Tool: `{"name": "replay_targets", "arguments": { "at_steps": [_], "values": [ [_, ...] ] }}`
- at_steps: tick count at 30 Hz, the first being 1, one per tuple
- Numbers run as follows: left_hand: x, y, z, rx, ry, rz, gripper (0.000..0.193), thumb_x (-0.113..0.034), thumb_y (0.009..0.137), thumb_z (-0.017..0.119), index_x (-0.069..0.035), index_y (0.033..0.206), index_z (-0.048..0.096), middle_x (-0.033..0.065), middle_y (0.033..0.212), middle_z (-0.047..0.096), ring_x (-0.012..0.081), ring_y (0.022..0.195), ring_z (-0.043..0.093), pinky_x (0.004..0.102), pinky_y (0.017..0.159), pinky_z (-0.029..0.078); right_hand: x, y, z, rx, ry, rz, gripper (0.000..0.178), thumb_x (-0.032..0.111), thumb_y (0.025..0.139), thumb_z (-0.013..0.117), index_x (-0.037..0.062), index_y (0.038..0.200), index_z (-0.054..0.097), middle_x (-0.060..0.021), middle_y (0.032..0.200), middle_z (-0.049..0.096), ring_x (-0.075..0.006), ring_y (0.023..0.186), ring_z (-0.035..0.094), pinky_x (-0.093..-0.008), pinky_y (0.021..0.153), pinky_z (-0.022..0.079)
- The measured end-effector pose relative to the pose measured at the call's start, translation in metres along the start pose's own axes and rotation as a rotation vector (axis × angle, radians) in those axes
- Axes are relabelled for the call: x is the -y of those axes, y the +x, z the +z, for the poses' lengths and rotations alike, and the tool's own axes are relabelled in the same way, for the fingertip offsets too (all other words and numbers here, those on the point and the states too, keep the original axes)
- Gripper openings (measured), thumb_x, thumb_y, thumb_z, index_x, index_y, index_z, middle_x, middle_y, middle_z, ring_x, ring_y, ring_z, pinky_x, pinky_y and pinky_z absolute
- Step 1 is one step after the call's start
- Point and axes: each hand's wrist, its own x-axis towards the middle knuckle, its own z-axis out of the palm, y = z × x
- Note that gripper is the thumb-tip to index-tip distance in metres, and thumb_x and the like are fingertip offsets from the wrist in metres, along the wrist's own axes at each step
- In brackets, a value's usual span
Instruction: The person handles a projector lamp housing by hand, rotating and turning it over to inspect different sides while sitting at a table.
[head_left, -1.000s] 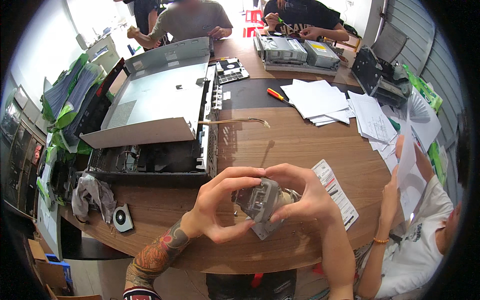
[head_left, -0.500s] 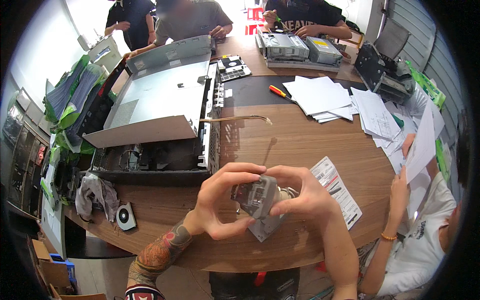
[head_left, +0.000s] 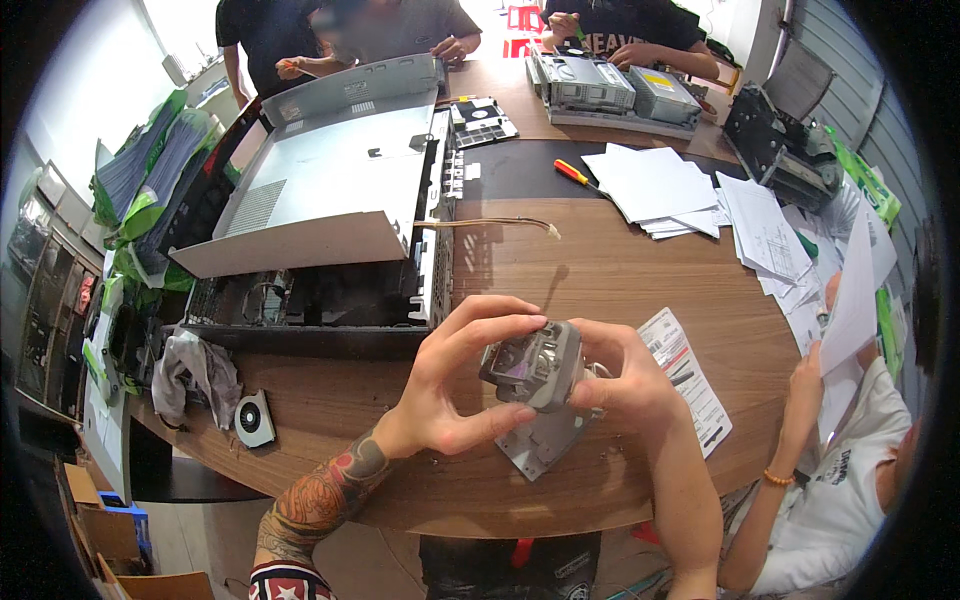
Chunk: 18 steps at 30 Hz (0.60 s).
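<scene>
Between my two hands, above the near middle of the table, is a small boxy grey device (head_left: 553, 372) with a dark glossy recessed face. My left hand (head_left: 470, 375) curves around its left side, fingertips on the top and thumb at the lower edge. Gripping from the right, my right hand (head_left: 632, 372) has its thumb near the lower right edge, by a light bundled cable (head_left: 597, 374). I cannot make out the device's exact kind. Under it lies a flat grey metal plate (head_left: 535, 450) with small holes, partly hidden by my hands.
An opened metal equipment case (head_left: 330, 200) fills the table's left. Nearby are a small fan (head_left: 254, 418), a grey cloth (head_left: 193, 375), a printed card package (head_left: 690, 385), a screwdriver (head_left: 572, 173) and stacked papers (head_left: 655, 185). Co-workers sit around; one at right holds paper (head_left: 850, 290).
The grey device has shifted slightly up and right in view and tilted, showing more of its dark face. Both hands still hold it. At the far left, a co-worker's hand now shows an orange-ended item.
</scene>
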Motion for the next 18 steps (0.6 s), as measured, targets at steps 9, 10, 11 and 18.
{"name": "replay_targets", "arguments": {
  "at_steps": [9,10,11,18],
  "values": [
    [0.0035,-0.0027,0.001,0.02,-0.042,-0.052,0.065,-0.021,0.074,0.073,0.0,0.132,0.052,0.016,0.117,0.056,0.0258,0.107,0.057,0.0364,0.094,0.045,-0.0053,-0.0018,-0.0027,0.018,0.087,0.062,0.082,0.049,0.069,0.081,-0.0075,0.123,0.058,-0.0151,0.104,0.066,-0.0198,0.094,0.062,-0.0301,0.076,0.05],
    [0.0051,-0.003,0.002,0.013,-0.04,-0.056,0.066,-0.021,0.074,0.073,0.0,0.132,0.051,0.0157,0.116,0.057,0.0256,0.106,0.057,0.0363,0.094,0.045,-0.0042,-0.0025,-0.0029,0.015,0.075,0.082,0.083,0.053,0.07,0.079,-0.0079,0.123,0.058,-0.0149,0.102,0.067,-0.0191,0.091,0.063,-0.0292,0.072,0.051],
    [0.0065,-0.0035,0.0024,0.011,-0.039,-0.056,0.066,-0.021,0.074,0.073,0.0,0.132,0.051,0.0157,0.116,0.057,0.0256,0.106,0.057,0.0363,0.094,0.045,-0.0027,-0.0026,-0.002,0.017,0.075,0.081,0.083,0.053,0.07,0.079,-0.0079,0.123,0.058,-0.0149,0.102,0.067,-0.0191,0.091,0.063,-0.0292,0.072,0.051],
    [0.0083,-0.0055,0.0058,-0.044,-0.055,-0.104,0.065,-0.025,0.076,0.076,0.001,0.131,0.051,0.0149,0.115,0.061,0.0231,0.105,0.058,0.0342,0.095,0.043,0.002,-0.0023,0.0001,-0.018,0.043,0.059,0.072,0.047,0.074,0.077,-0.0069,0.119,0.061,-0.0124,0.098,0.067,-0.0175,0.085,0.062,-0.0286,0.067,0.05]
  ]
}}
